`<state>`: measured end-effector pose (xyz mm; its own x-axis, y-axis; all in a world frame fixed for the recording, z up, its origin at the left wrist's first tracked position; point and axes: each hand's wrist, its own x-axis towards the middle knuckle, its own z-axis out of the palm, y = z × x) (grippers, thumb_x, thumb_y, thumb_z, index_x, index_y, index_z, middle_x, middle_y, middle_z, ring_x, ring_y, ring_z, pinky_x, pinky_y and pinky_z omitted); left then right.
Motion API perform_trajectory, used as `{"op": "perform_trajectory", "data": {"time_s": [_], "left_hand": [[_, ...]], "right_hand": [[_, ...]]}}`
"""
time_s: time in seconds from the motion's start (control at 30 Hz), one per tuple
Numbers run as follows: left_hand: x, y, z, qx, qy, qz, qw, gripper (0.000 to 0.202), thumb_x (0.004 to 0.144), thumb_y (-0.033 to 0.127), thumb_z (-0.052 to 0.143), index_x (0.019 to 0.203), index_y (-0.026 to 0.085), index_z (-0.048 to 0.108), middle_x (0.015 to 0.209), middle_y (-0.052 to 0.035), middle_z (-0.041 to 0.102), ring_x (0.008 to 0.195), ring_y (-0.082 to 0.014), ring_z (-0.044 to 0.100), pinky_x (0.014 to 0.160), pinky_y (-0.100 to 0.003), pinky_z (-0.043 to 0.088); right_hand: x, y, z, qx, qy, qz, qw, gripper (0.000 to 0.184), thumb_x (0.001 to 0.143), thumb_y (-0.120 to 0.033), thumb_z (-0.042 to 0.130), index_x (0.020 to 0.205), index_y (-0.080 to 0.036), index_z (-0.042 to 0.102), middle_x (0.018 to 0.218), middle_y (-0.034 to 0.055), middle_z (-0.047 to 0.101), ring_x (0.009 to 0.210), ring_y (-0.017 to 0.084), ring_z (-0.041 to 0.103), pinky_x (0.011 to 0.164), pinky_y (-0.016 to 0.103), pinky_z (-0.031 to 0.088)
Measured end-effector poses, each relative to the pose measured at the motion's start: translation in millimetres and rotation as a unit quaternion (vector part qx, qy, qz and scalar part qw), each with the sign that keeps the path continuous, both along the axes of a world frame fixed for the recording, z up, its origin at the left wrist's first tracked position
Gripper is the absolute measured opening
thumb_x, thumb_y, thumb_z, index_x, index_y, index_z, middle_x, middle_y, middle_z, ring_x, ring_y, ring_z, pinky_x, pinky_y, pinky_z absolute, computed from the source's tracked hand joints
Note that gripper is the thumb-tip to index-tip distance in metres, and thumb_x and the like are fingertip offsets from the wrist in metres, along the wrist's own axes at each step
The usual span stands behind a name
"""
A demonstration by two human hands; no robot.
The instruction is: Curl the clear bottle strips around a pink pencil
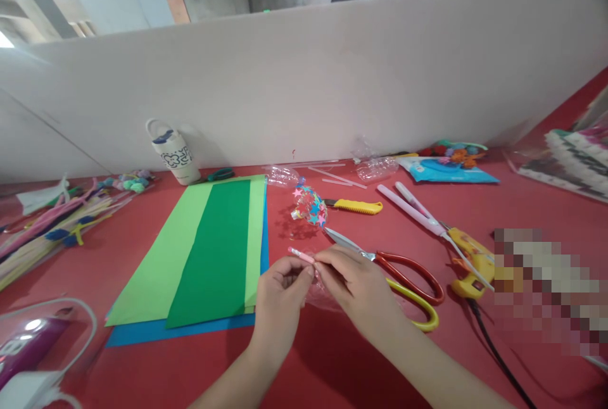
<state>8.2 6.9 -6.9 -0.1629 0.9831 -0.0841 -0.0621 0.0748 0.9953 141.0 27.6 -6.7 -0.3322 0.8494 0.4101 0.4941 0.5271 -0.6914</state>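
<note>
A short pink stick-like piece [301,255] with a pale band near its far end is pinched between my two hands; its exact kind I cannot make out. My left hand [284,292] closes its thumb and fingers around the near end. My right hand [356,285] meets it there, fingertips pressed together at the same end. Just beyond sits a clear rounded plastic piece covered in coloured stars [312,206]. Scissors [403,270] with one red and one yellow handle lie beside my right hand. Under my hands is some clear crumpled plastic [323,295], partly hidden.
Green and blue paper sheets [213,251] lie left. Behind are a yellow utility knife [356,206], clear bottle pieces [377,169] and a white tumbler [175,156]. Rightward lie a pink flat iron [413,209] and a corded yellow glue gun [475,263]. A white partition [304,92] stands behind.
</note>
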Motion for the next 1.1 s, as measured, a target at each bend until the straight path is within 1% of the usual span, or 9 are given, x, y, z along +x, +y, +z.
{"op": "perform_trajectory", "data": {"time_s": [0.1,0.2,0.3,0.4,0.6,0.8,0.93,1.0,1.1], "left_hand": [[-0.3,-0.1,1.9,0.002,-0.003,0.0,1.0,0.011,0.069,0.026,0.065,0.068,0.015,0.064,0.051,0.0039,0.055,0.042,-0.0051,0.039,0.041,-0.017,0.032],[-0.4,-0.5,3.0,0.008,-0.009,0.006,1.0,0.011,0.067,0.025,0.066,0.068,0.015,0.065,0.052,0.0035,0.056,0.042,-0.005,0.039,0.041,-0.017,0.033],[-1.0,-0.1,2.9,0.002,-0.017,0.007,1.0,0.014,0.067,0.027,0.068,0.067,0.014,0.065,0.054,0.0027,0.058,0.041,-0.0042,0.04,0.041,-0.016,0.032],[-2.3,1.4,2.7,-0.021,-0.026,0.0,0.999,0.017,0.066,0.03,0.069,0.066,0.014,0.064,0.053,0.0021,0.059,0.038,-0.0036,0.039,0.039,-0.016,0.03],[-2.9,3.9,6.7,-0.036,-0.003,-0.018,0.999,0.016,0.065,0.03,0.068,0.063,0.015,0.062,0.041,0.0052,0.05,0.036,-0.0051,0.04,0.038,-0.017,0.028],[-4.6,4.8,9.0,-0.033,0.007,-0.033,0.999,0.016,0.064,0.03,0.068,0.063,0.016,0.06,0.042,0.0059,0.05,0.036,-0.0059,0.04,0.038,-0.018,0.031],[-4.9,4.8,8.7,-0.037,-0.002,-0.042,0.998,0.017,0.065,0.029,0.068,0.065,0.015,0.059,0.042,0.0063,0.05,0.036,-0.0053,0.04,0.038,-0.017,0.03],[-4.9,4.9,7.9,-0.034,-0.004,-0.049,0.998,0.017,0.065,0.029,0.068,0.065,0.015,0.058,0.042,0.0067,0.049,0.035,-0.005,0.04,0.037,-0.017,0.03],[-5.4,5.7,5.6,-0.02,-0.006,-0.05,0.999,0.018,0.066,0.028,0.068,0.071,0.016,0.056,0.048,0.0069,0.053,0.035,-0.0041,0.042,0.034,-0.015,0.029]], "right_hand": [[0.0,-0.8,3.6,-0.034,0.035,-0.003,0.999,0.015,0.088,-0.015,0.048,0.077,-0.018,0.058,0.071,-0.0001,0.058,0.065,0.013,0.054,0.062,0.023,0.04],[-0.8,-2.9,7.7,-0.093,0.077,-0.01,0.993,0.016,0.087,-0.018,0.049,0.076,-0.019,0.061,0.071,-0.0004,0.061,0.066,0.013,0.056,0.062,0.022,0.041],[-1.5,-3.1,9.9,-0.16,0.115,-0.015,0.98,0.016,0.086,-0.022,0.05,0.077,-0.019,0.063,0.071,-0.0006,0.062,0.063,0.012,0.055,0.057,0.021,0.041],[-1.2,-1.0,11.0,-0.208,0.123,-0.016,0.97,0.018,0.085,-0.025,0.05,0.076,-0.018,0.064,0.065,-0.0014,0.06,0.055,0.011,0.051,0.05,0.02,0.038],[3.4,0.7,14.9,-0.205,0.086,-0.005,0.975,0.018,0.084,-0.025,0.05,0.073,-0.018,0.062,0.06,-0.0022,0.057,0.052,0.011,0.049,0.051,0.021,0.037],[6.6,2.4,17.3,-0.232,0.084,0.007,0.969,0.019,0.083,-0.025,0.05,0.07,-0.018,0.061,0.057,-0.0032,0.053,0.051,0.01,0.045,0.05,0.021,0.035],[8.5,4.9,16.6,-0.273,0.115,0.023,0.955,0.018,0.083,-0.028,0.05,0.073,-0.018,0.061,0.058,-0.0032,0.052,0.052,0.011,0.047,0.05,0.022,0.037],[9.8,5.6,16.6,-0.281,0.117,0.022,0.952,0.018,0.082,-0.029,0.05,0.073,-0.018,0.061,0.058,-0.0034,0.051,0.052,0.011,0.046,0.05,0.022,0.036],[11.4,6.0,18.3,-0.291,0.124,0.026,0.948,0.019,0.082,-0.029,0.051,0.071,-0.018,0.06,0.056,-0.0035,0.05,0.051,0.01,0.046,0.049,0.022,0.035]]}}
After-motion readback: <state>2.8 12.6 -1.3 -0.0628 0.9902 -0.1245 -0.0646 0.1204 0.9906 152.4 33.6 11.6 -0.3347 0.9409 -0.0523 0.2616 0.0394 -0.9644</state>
